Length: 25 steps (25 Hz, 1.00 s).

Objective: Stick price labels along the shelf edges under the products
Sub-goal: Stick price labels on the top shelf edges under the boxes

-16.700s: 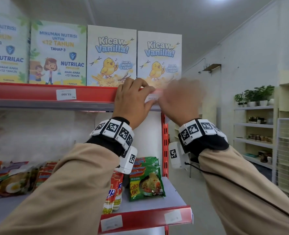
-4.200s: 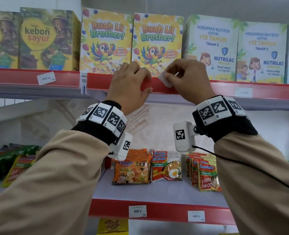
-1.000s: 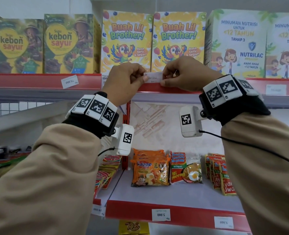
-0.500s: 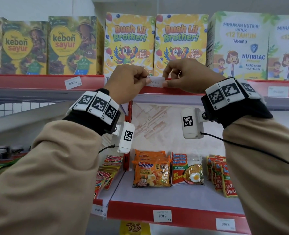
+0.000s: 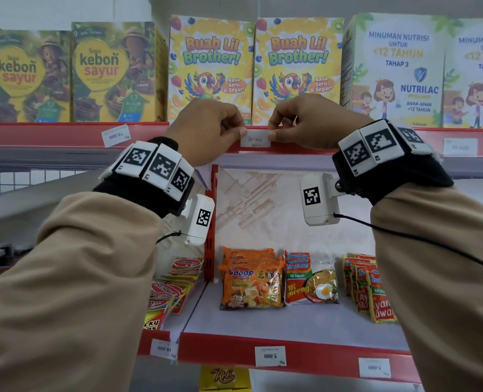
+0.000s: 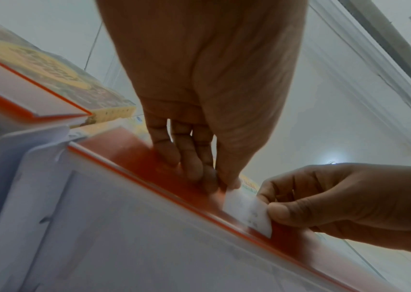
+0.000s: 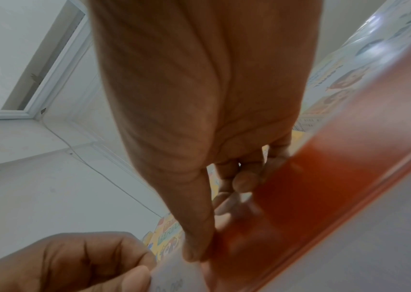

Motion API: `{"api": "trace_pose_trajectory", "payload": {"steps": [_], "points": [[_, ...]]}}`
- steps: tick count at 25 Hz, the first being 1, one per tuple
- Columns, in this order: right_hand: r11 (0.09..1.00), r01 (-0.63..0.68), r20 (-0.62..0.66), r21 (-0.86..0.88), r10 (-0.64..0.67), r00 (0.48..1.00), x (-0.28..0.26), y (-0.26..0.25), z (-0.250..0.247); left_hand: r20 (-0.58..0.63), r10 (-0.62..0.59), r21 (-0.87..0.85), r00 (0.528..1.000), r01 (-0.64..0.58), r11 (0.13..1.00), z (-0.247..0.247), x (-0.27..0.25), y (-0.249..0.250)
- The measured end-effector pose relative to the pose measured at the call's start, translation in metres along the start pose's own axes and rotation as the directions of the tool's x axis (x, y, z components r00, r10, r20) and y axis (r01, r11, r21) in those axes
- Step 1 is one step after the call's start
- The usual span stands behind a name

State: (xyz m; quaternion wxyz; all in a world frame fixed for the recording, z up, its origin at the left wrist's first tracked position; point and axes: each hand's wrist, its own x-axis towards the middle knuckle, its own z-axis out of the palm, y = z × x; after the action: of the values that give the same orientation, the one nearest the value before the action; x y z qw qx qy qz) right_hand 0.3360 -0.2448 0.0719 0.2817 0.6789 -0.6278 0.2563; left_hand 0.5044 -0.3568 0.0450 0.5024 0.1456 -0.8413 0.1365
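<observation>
While both hands pinch its ends, the label (image 5: pixel 255 140) meets the shelf edge (image 5: pixel 299 149).

A: Head view: even, soft, cool indoor light, no hard shadows. Boxes sharp at centre, sleeves and frame edges bowed by the wide lens.

B: Wrist views?

A: Softer. Red shelf edge (image 7: pixel 299 197) smeared with blur, near skin out of focus. Ceiling lamp (image 6: pixel 332 162) flares as a small bright spot.

My arms are raised, my left hand (image 5: pixel 206 131) and right hand (image 5: pixel 311 123) each pinching something small between thumb and fingers.
</observation>
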Motion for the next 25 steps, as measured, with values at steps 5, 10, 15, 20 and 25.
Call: {"api": "trace_pose_trajectory", "payload": {"steps": [5, 10, 15, 20, 25], "points": [[1.000, 0.012, -0.003, -0.004, -0.012, 1.000, -0.002, -0.001, 0.000, 0.064, 0.002, 0.129, 0.998, -0.011, 0.992, -0.002, 0.005, 0.000], [1.000, 0.013, -0.028, 0.022, -0.013, 1.000, -0.002, 0.000, 0.001, 0.137, -0.037, 0.156, 0.990, 0.015, 0.988, -0.007, 0.009, 0.003], [1.000, 0.007, -0.037, 0.006, -0.007, 0.999, -0.001, 0.000, 0.002, 0.151, -0.071, 0.129, 0.986, 0.052, 0.990, -0.010, 0.010, 0.004], [1.000, 0.012, -0.042, 0.020, -0.012, 0.999, -0.001, 0.002, 0.002, 0.064, -0.065, 0.071, 0.996, 0.060, 0.996, -0.010, 0.003, 0.007], [0.998, 0.039, -0.068, 0.042, -0.036, 0.997, -0.003, 0.004, 0.001, -0.050, -0.086, -0.032, 0.995, 0.084, 0.996, -0.007, -0.002, 0.006]]}}
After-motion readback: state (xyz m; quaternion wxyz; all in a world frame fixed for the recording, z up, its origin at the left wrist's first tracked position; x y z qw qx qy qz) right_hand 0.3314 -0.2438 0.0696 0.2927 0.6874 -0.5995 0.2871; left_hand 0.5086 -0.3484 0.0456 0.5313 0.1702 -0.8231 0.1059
